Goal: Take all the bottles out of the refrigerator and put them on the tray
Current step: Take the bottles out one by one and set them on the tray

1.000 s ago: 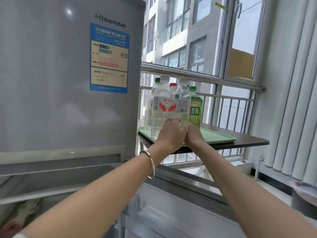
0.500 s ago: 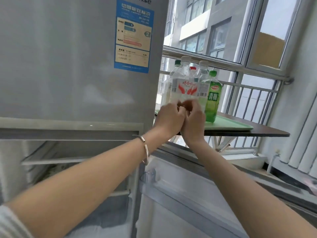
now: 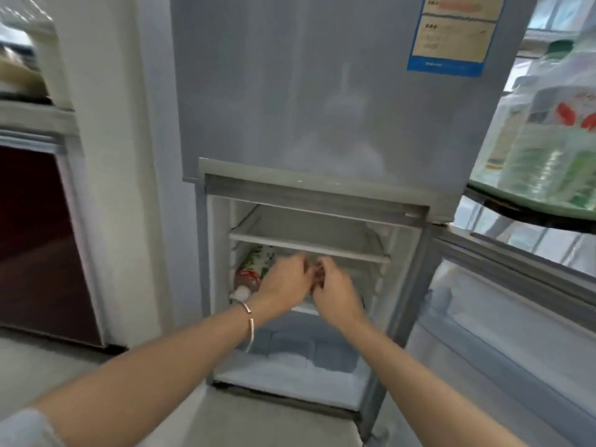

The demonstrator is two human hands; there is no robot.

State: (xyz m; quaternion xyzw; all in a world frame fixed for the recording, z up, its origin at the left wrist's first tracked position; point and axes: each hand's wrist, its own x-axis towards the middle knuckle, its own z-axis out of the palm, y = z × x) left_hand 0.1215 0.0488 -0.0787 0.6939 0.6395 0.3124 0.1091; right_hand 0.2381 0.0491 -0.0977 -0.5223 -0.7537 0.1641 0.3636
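Room: grey floor along the bottom of the frame, a dark red cabinet (image 3: 38,240) at the left edge, bright window light at the right.
Refrigerator (image 3: 322,91): fills the centre; its lower door (image 3: 516,317) hangs open toward the lower right, and the top shelf (image 3: 309,243) inside looks bare.
Remaining bottle (image 3: 254,269): lying on its side on the second shelf, left of centre in the frame — white cap toward me at the shelf's front edge, base pointing back into the compartment; so its long axis runs front to back, slanting a little to the right as it goes deeper.
My left hand (image 3: 283,285): just right of that bottle, fingers curled and reaching in under the top shelf; I cannot tell whether it is touching the bottle or closed on anything — the frame is blurred there.
My right hand (image 3: 335,295): beside the left, further from the bottle, fingers bent; something reddish shows between the two hands, too smeared to name, so its hold is also unclear.
Nearer hand: the left, I judge; the bottle sits to its left, so a sideways reach and a wrap round the neck end seems the natural take.
Tray (image 3: 503,196): green, at the right edge above the open door, with several bottles (image 3: 548,140) upright on it; the carry would go up and to the right.
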